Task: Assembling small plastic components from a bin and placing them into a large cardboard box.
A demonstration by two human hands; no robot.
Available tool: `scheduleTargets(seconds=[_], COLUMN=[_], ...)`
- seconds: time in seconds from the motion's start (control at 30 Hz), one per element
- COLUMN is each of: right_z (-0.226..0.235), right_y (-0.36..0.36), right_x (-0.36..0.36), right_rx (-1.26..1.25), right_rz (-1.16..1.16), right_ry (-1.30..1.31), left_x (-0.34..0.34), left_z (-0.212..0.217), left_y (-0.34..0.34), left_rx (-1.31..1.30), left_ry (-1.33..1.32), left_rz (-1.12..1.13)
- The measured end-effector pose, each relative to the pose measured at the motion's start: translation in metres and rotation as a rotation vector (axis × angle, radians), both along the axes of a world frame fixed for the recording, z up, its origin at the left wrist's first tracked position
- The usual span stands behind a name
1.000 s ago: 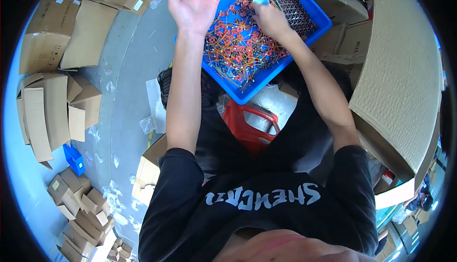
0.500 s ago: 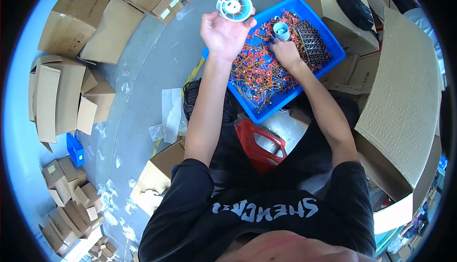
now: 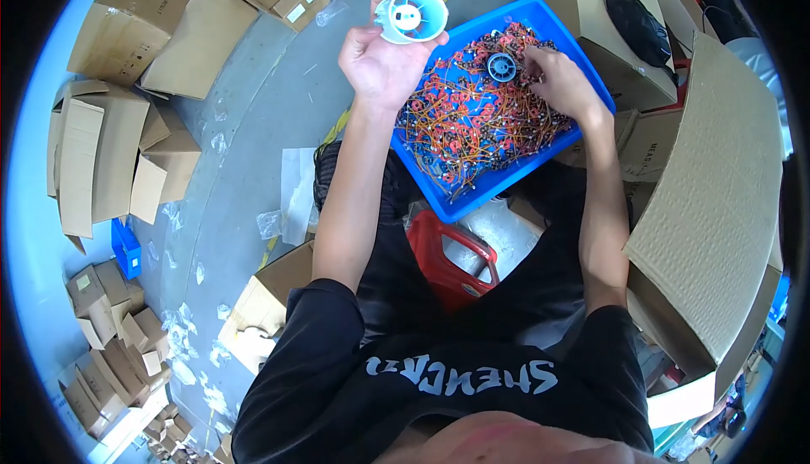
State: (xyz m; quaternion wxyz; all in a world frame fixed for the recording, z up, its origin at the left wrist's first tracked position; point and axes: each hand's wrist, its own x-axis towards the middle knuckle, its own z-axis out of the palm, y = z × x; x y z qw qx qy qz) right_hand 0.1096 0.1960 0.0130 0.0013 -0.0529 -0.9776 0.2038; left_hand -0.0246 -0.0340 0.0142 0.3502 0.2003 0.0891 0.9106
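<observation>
- By the blue tray point(image 3: 498, 184), left hand point(image 3: 386, 66) cradles a pale spoked cup point(image 3: 408, 18), fingers half-curled
- right hand point(image 3: 560, 84) bent beside a dark spoked wheel point(image 3: 502, 67), can't tell if gripping

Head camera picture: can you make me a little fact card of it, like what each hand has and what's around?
Left hand: palm up, holding a pale blue plastic cup with spokes inside
Right hand: over the tray, fingers beside a dark round spoked piece; whether they grip it is unclear
Tray: blue, with many small red and dark parts with orange wires
Between the legs: red plastic object with an opening
Left floor: open cardboard boxes
</observation>
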Motion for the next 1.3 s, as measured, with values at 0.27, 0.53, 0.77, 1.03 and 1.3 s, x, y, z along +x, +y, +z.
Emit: scheduleTargets(seconds=[0.27, 0.53, 0.77, 1.03, 1.3], right_z=[-0.012, 0.046, 0.073, 0.067, 0.060], right_y=[0.035, 0.004, -0.059, -0.075, -0.073], right_x=[0.006, 0.010, 0.024, 0.019, 0.015], right_rx=[0.019, -0.884, -1.400, -1.331, -1.272], right_rz=[-0.006, -0.032, 0.144, 0.183, 0.173], right_ry=[0.239, 0.371, 0.652, 0.765, 0.753], left_x=[0.002, 0.000, 0.015, 0.026, 0.029], left_z=[-0.004, -0.010, -0.007, -0.004, -0.007], left_y=[0.009, 0.008, 0.017, 0.027, 0.029], left_rx=[0.024, 0.020, -0.115, -0.155, -0.162], left_ry=[0.064, 0.018, -0.047, -0.094, -0.079], left_rz=[-0.123, -0.128, -0.015, -0.042, -0.047])
